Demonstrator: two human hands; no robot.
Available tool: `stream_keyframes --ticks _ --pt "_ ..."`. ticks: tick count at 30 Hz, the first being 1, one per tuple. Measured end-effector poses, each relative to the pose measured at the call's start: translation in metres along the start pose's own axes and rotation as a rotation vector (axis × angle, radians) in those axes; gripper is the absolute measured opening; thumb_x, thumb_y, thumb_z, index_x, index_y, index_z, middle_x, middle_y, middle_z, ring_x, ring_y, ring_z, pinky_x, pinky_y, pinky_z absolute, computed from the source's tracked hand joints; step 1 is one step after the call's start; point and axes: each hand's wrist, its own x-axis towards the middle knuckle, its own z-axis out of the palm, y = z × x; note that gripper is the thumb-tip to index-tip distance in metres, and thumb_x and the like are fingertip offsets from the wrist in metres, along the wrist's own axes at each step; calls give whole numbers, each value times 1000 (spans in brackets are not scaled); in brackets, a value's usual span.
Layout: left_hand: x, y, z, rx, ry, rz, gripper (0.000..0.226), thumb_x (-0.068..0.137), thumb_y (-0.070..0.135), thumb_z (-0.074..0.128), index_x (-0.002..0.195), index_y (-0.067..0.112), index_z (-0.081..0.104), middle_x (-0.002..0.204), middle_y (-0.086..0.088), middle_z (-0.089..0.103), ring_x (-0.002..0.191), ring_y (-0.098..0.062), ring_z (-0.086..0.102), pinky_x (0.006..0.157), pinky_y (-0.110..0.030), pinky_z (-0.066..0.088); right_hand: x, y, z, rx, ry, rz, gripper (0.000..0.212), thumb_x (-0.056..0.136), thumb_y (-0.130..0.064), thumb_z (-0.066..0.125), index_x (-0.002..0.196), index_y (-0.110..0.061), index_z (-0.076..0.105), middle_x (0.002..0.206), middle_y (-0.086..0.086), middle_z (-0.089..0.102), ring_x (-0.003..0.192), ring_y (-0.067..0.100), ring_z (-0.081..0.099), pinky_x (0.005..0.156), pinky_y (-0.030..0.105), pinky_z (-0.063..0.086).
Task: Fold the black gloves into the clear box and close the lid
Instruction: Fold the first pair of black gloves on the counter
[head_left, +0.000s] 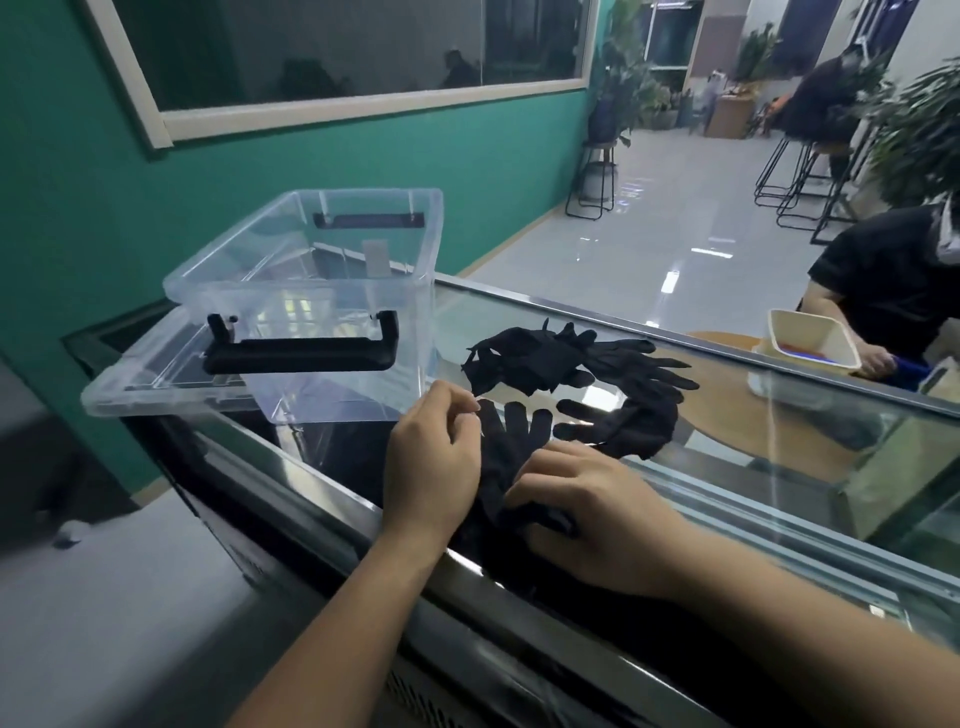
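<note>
Pinch-grip, L hand (434, 457) + R hand (587, 514), on black glove (508, 446) flat betw. them

A teal wall (363, 171) holds a pale-framed window (332, 52) on the left. Beyond, the glossy pale floor (649, 223) mirrors the lights, with black wire stools (795, 174) and potted plants (623, 88) standing farther back.

A shop: glass display counter (753, 467), bar stools (795, 182).
</note>
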Motion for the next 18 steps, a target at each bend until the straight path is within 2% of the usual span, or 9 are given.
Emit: stream_keyframes --ticks 3,6,8,11,13,16,18 --pt "2 -4 4 83 -130 -82 9 96 21 65 96 28 70 87 12 73 86 -10 69 81 -31 58 0 -7 0 26 -5 -25 19 94 -27 74 113 -27 76 106 -9 66 96 13 58 85 29 49" --pt "2 -7 5 116 -218 -78 17 89 26 66 103 32 74 93 18 76 94 -6 71 95 -38 59 -2 -13 -5 70 -23 10 26 100 -49 70 115 -29 75 109 -12 67 100 11 60 89 29 49" --pt "2 -5 4 126 -266 -33 21 86 31 66 104 34 75 95 20 76 98 -7 71 100 -43 56 -1 -14 -9 82 -8 34 31 101 -54 66 115 -27 75 109 -11 68 100 12 62 90 31 49" --pt "2 -5 7 200 -295 60 13 89 35 71 101 36 74 98 20 72 103 -10 64 103 -46 51 0 0 -13 11 156 84 21 105 -41 62 110 -25 77 102 -9 71 94 15 63 86 34 51" --pt "3 -6 9 230 -284 99 6 92 35 72 98 36 74 99 21 68 106 -10 59 105 -46 47 0 22 -18 -81 249 164 17 100 -28 61 105 -25 76 97 -9 70 91 18 62 80 36 52" --pt "4 -10 13 176 -249 112 7 96 31 70 98 34 75 101 19 67 107 -11 58 104 -47 49 -5 57 -26 -217 221 302 27 86 -18 66 110 -26 75 102 -7 69 95 24 61 81 42 51" --pt "6 -10 15 169 -243 109 9 97 26 69 98 33 75 100 17 67 106 -12 57 104 -47 50 -9 72 -33 -251 178 390 33 83 -25 63 114 -25 74 107 -5 69 101 26 61 88 45 52"
